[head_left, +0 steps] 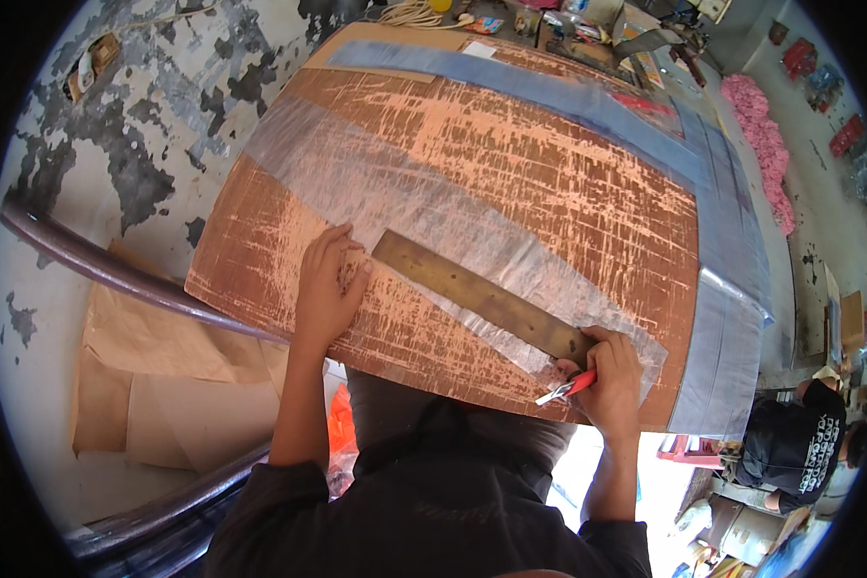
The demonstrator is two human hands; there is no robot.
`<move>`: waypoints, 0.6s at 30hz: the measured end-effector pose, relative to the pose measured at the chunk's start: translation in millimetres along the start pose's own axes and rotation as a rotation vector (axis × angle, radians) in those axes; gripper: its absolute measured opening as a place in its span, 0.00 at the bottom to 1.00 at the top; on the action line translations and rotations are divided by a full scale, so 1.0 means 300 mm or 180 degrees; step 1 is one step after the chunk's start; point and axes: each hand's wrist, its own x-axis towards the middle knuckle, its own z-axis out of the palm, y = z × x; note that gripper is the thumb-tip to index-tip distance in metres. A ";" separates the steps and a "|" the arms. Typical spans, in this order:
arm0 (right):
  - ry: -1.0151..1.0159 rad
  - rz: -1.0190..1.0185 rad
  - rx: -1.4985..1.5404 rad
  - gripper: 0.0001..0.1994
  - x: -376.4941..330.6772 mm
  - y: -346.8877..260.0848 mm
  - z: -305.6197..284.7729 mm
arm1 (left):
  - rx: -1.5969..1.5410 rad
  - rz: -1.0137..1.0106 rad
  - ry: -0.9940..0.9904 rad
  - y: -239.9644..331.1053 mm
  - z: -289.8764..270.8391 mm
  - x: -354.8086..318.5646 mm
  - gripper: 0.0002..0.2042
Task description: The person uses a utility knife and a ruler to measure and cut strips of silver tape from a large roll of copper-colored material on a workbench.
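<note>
A strip of clear plastic sheet lies slantwise across the worn brown board. On its near side rests a flat brass-coloured straightedge, running from upper left to lower right. My left hand is open on the board, fingers bent a little, by the sheet's near edge and just left of the straightedge's end. A red-handled utility knife is in my right hand, its pale tip pointing left. The fingers of that hand also touch the straightedge's right end. Part of the knife's handle is hidden in my palm.
Bluish plastic film covers the board's right side, and another band lies along its far edge. Tools and small items crowd the back. Brown paper and a long wrapped roll lie at left. A person in black is at lower right.
</note>
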 end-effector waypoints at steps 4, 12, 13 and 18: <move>-0.0058 0.0123 -0.0023 0.23 0.008 -0.025 -0.004 | 0.0140 -0.0073 -0.0121 0.012 -0.010 0.012 0.17; -0.0091 0.0028 0.0009 0.21 0.095 -0.066 0.045 | 0.0585 -0.0038 -0.0538 0.101 0.030 0.114 0.29; -0.0082 0.0037 -0.0011 0.21 0.099 -0.061 0.055 | 0.0603 -0.0071 -0.0557 0.115 0.055 0.120 0.30; -0.0175 0.0160 0.0056 0.21 0.126 -0.063 0.068 | 0.0606 -0.0156 -0.0536 0.113 0.141 0.133 0.35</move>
